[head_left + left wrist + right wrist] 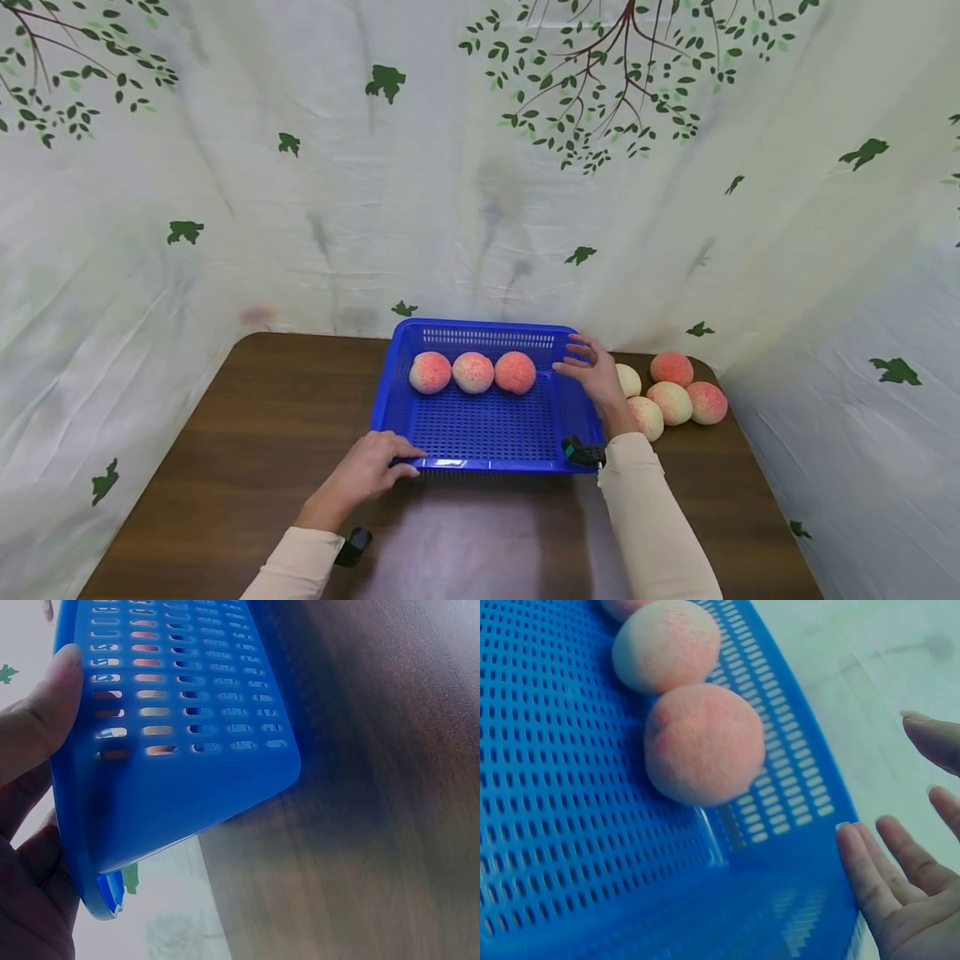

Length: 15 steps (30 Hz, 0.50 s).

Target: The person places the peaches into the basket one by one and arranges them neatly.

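A blue perforated plastic basket (480, 437) stands on the table, with three pink-and-cream peaches (473, 372) in a row along its far side. My left hand (366, 468) grips the rim at the near left corner. The left wrist view shows the thumb (56, 701) on one side of the basket wall (187, 799) and fingers on the other. Over the right rim of the basket hovers my right hand (596, 379), its fingers spread and holding nothing. From the right wrist, the nearest peach (705, 746) lies inside, apart from that hand.
Several more peaches (670, 403) lie grouped on the table to the right of the basket, partly hidden by the right hand. The brown wooden table (247, 442) ends at a white leaf-printed curtain (450, 208) behind and at both sides.
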{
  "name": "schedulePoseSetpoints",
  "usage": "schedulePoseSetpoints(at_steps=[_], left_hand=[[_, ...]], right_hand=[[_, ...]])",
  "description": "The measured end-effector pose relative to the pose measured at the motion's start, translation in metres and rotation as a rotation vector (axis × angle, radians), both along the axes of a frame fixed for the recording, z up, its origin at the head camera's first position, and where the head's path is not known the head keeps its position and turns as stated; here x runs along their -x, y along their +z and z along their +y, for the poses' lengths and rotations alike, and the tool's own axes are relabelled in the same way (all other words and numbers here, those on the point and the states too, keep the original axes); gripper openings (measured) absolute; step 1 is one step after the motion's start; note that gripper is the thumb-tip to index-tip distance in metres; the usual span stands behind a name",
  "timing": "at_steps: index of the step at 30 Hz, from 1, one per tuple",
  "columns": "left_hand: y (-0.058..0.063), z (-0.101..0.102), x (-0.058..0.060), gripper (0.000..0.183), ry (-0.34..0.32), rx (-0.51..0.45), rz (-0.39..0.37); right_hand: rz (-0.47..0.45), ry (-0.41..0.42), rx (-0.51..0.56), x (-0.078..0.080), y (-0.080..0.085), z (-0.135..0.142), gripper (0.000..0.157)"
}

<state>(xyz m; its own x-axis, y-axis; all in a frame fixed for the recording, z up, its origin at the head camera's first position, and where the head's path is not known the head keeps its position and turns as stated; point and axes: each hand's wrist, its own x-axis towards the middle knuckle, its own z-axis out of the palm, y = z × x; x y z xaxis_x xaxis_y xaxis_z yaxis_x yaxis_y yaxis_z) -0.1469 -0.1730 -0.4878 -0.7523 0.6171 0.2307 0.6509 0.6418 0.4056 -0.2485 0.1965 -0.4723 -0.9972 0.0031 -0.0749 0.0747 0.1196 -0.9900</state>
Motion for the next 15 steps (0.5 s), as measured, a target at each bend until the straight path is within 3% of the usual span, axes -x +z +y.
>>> schedulePoseSetpoints(at_steps=[6,10,15], left_hand=[[0.002,0.001,0.0,0.019,-0.008,-0.001,-0.001],[0.001,0.002,0.0,0.019,-0.005,0.007,-0.001],[0.001,0.001,0.0,0.02,0.01,0.022,-0.024]], right_hand=[[0.011,-0.119,-0.003,-0.012,-0.001,0.021,0.064],[0.018,-0.196,0.083,-0.02,-0.005,0.038,0.056],[0.022,-0.325,0.112,-0.031,-0.012,0.057,0.046]])
